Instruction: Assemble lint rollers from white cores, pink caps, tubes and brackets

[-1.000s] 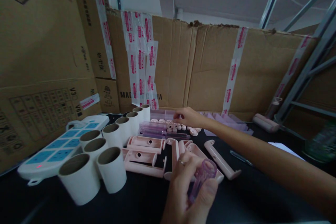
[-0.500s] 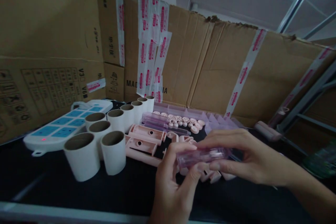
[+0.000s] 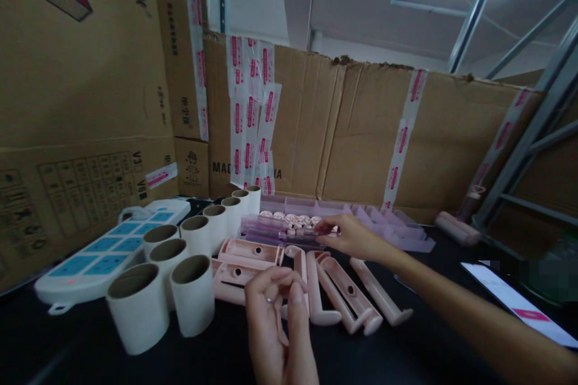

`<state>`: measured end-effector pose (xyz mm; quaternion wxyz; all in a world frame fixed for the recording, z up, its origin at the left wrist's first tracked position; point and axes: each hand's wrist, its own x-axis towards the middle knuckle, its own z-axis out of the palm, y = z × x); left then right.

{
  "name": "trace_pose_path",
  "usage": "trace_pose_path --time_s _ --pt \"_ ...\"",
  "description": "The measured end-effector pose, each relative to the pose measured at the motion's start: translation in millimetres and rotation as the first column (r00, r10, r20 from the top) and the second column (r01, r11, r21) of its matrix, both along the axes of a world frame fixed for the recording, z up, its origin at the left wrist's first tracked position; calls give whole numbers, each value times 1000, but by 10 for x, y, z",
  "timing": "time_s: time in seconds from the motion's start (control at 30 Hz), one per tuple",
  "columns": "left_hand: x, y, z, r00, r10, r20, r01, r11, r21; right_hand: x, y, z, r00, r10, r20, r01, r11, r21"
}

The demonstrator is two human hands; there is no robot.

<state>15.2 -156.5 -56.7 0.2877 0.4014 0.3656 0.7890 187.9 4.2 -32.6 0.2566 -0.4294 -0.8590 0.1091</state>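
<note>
My left hand (image 3: 280,316) is raised at the front, wearing a ring, its fingers curled with the thumb close to the fingertips. Whatever they may hold cannot be made out. My right hand (image 3: 350,237) reaches forward, its fingers bent together at the small pink round pieces (image 3: 293,219) and clear purple plastic pieces (image 3: 264,227). The fingertips hide what they touch. Between and below the hands lie long pink plastic half-shells (image 3: 350,289) with raised ends, several side by side. More pink shells (image 3: 248,251) lie left of them, partly behind my left hand.
White cardboard tubes (image 3: 192,298) stand in a row at left, beside a white power strip (image 3: 112,246) with blue sockets. A purple divided tray (image 3: 409,237) lies at the back against a taped cardboard wall (image 3: 307,126). A pink cylinder (image 3: 458,228) lies at far right.
Both hands held a clear purple plastic piece together; now they are apart and it is no longer seen between them. My right hand has moved forward to the back pile. The view has tilted up.
</note>
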Motion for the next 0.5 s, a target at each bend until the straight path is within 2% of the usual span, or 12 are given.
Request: trace_pose_path --time_s 0.13,0.5 --pt "22 -24 63 1000 -7 0 7 1000 19 -131 143 -138 997 17 69 -17 1000 11" --pt "22 -15 79 1000 -27 11 27 999 36 -140 265 -225 992 9 124 -11 1000 13"
